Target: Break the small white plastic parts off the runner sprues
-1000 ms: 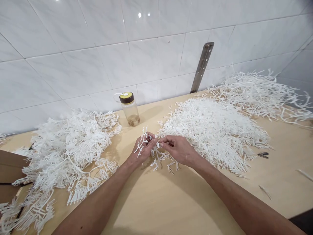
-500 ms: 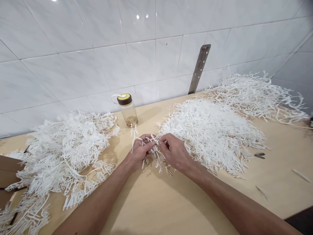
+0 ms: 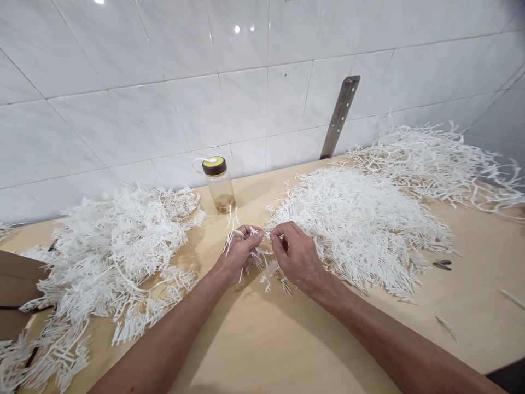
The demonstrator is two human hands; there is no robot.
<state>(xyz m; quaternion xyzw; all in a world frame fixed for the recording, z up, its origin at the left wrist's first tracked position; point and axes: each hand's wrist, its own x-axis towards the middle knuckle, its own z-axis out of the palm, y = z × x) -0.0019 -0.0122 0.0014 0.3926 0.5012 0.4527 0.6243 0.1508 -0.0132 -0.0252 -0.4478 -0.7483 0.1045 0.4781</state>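
My left hand (image 3: 238,256) is closed around several white branched plastic sprigs (image 3: 232,221), whose forked ends stick out above and below the fingers. Thumb and fingers of my right hand (image 3: 299,258) are pinched together a short way to the right, at the sprigs' tips. Something small and white shows at that pinch, too small to make out clearly. Just behind my right hand spreads a heap of short white plastic pieces (image 3: 361,219). Left of my left hand lies a heap of branched white sprigs (image 3: 123,235).
A clear bottle (image 3: 221,191) with a dark and yellow lid stands near the tiled wall (image 3: 241,104). A perforated metal bracket (image 3: 341,115) leans there. Longer white strands (image 3: 443,158) lie at the back right. A small dark object (image 3: 443,265) rests on the wooden table (image 3: 295,350).
My right hand has drawn slightly away from my left, widening the gap between them. The whole view has shifted a little, so the bottle and heaps appear further right.
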